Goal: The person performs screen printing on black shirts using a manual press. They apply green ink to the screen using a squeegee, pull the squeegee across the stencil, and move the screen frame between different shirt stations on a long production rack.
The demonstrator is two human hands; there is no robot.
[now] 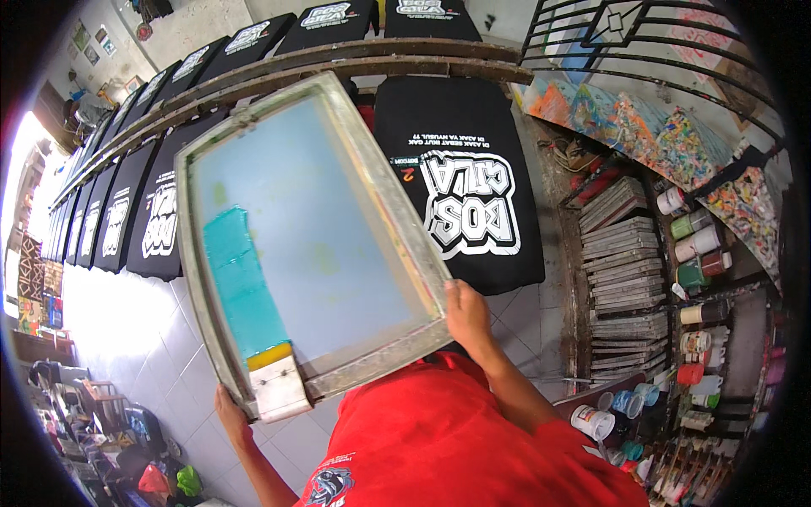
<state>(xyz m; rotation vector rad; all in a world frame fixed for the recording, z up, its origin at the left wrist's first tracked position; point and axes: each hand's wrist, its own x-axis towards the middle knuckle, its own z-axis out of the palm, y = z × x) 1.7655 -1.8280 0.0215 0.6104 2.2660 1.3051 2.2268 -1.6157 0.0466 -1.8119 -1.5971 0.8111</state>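
A silk-screen printing frame (384, 362) with a worn grey border hangs tilted in front of me, held between both hands. My left hand (231, 412) grips its near left corner, fingers partly behind the border. At the near right corner, my right hand (469, 314) is closed on the edge. A broad band of teal ink (241, 270) runs along the left side of the pale blue mesh (317, 228). At the ink's near end lies a squeegee (280, 390) with a white handle and yellow blade, overlapping the near border.
Black printed T-shirts (481, 110) lie along a long rail rack (422, 61), one just right of the frame. Stacked screens (625, 262) fill a shelf at the right, beside paint cans (699, 245). White tubs (591, 422) stand near my right elbow. Clutter (144, 431) lies at lower left.
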